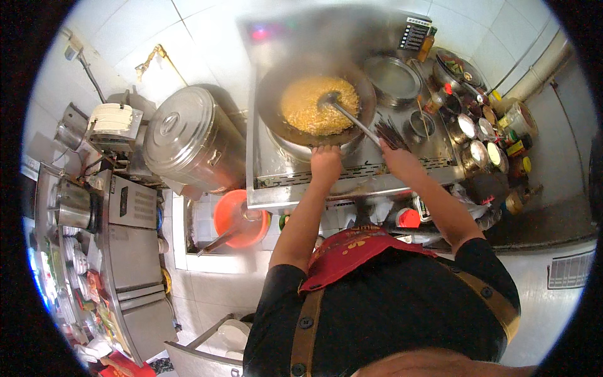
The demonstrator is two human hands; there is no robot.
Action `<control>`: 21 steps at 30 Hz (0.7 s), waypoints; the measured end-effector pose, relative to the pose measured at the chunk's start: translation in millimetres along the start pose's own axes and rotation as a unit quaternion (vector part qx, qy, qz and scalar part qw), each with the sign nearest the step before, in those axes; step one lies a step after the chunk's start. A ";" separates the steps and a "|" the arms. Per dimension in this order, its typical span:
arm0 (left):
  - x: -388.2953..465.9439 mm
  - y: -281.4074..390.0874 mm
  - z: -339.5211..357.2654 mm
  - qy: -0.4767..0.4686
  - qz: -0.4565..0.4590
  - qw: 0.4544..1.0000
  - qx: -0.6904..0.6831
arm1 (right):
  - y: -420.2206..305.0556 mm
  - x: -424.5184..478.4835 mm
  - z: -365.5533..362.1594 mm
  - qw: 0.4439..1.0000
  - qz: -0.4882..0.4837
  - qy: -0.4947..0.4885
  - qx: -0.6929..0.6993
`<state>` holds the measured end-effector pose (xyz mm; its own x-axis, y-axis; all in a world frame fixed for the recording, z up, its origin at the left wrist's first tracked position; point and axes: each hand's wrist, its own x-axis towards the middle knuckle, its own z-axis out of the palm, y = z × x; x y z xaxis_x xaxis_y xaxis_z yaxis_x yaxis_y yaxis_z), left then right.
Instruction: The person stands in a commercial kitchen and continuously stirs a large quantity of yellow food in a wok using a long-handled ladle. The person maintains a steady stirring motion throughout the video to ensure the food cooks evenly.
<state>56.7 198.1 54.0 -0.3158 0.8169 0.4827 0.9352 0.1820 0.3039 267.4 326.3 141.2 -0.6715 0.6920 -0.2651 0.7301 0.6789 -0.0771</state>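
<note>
A large dark wok (269, 106) sits on the steel cooking range, holding a yellow, grainy food (320, 106) under rising steam. My left hand (326, 162) grips the wok's near rim. In my right hand (400, 160) is the handle of a long metal ladle (355, 121), which slants down to the left. The ladle's bowl rests in the food, right of its middle. A dark bristly bundle, possibly a wok brush (392, 134), lies beside my right hand; its lower end is hidden behind that hand.
Right of the wok stand a round pan of cloudy liquid (393, 81), a small metal pot (421, 125) and several seasoning bowls (476, 154) and bottles. A lidded steel stockpot (193, 136) is at the left. An orange basin (238, 219) stands low, left of the range's front edge.
</note>
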 end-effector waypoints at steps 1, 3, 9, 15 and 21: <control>-1.5 -1.6 -1.1 -0.008 -0.008 1.000 -0.002 | -8.5 13.6 10.9 1.000 -0.014 0.009 0.025; -3.0 -1.5 -5.2 -0.004 0.003 1.000 0.017 | -25.1 40.2 34.4 0.996 -0.041 0.026 0.077; -1.7 -0.1 -5.1 0.030 0.009 0.999 0.013 | -73.6 43.3 36.6 0.891 -0.040 -0.088 0.443; 0.6 3.9 -3.8 0.012 0.014 0.998 0.053 | -42.2 -14.6 1.2 0.827 0.011 -0.195 0.527; 2.4 5.5 -6.6 0.007 0.012 0.999 0.029 | 30.3 -44.0 -23.0 0.943 -0.020 -0.177 0.281</control>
<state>60.0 197.5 62.3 -0.2955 0.8134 0.5010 0.9499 0.1944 0.2448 316.2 322.0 172.6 -0.6882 0.4751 -0.5483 0.7237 0.3964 -0.5649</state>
